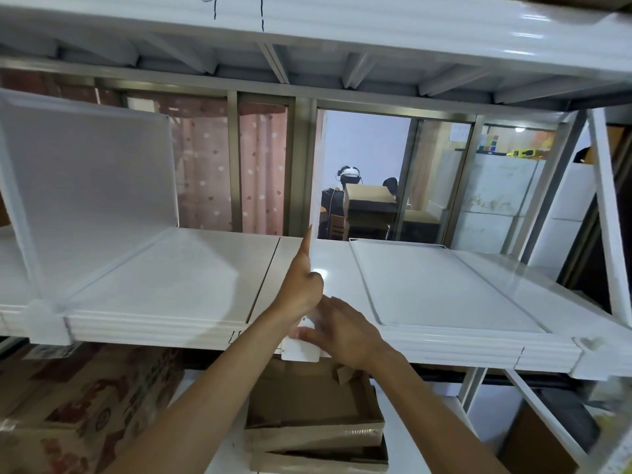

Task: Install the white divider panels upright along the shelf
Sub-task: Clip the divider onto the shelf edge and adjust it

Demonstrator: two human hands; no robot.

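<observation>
A white divider panel (316, 165) stands upright at mid-shelf, seen almost edge-on. My left hand (301, 285) holds its lower front part, index finger stretched up along it. My right hand (342, 331) grips a white clip (301, 348) at the shelf's front edge (154, 328), right below that panel. Another divider panel (85, 186) stands upright at the left, its front foot in a white clip (44, 323). A third panel (444, 285) lies flat on the shelf to the right.
The upper shelf (342, 25) hangs close overhead. A white upright post (608, 217) closes the right end, with a clip (588, 347) near it. Open cardboard boxes (314, 415) sit below, a printed carton (85, 405) at lower left. Behind is a window frame (301, 165).
</observation>
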